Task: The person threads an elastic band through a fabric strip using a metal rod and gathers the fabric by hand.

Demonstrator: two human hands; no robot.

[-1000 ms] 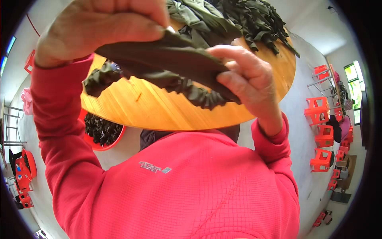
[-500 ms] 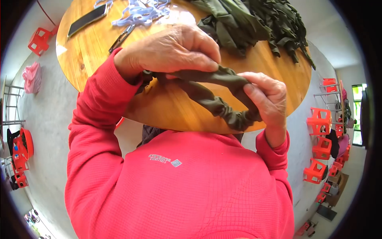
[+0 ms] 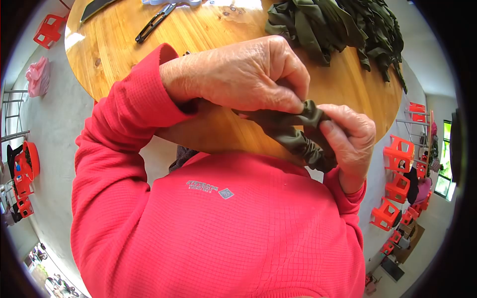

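Taken from the middle of the view, the left hand [image 3: 243, 74] is at twelve o'clock, thumb and forefinger pinching the top of a green cloth band [image 3: 285, 133], the other fingers curled in. The right hand [image 3: 350, 131], at three o'clock, pinches the band just beside that spot between thumb and bent forefinger. The band lies between two and three o'clock, over the table's [image 3: 109, 59] near edge; its gathered lower stretch curves below both hands, and its far end is hidden behind the left hand and sleeve.

A heap of green cloth [image 3: 310, 32] sits at one o'clock, well apart from the hands. Black snips [image 3: 153, 25] lie at eleven. Red stools [image 3: 397, 151] stand on the floor between three and four.
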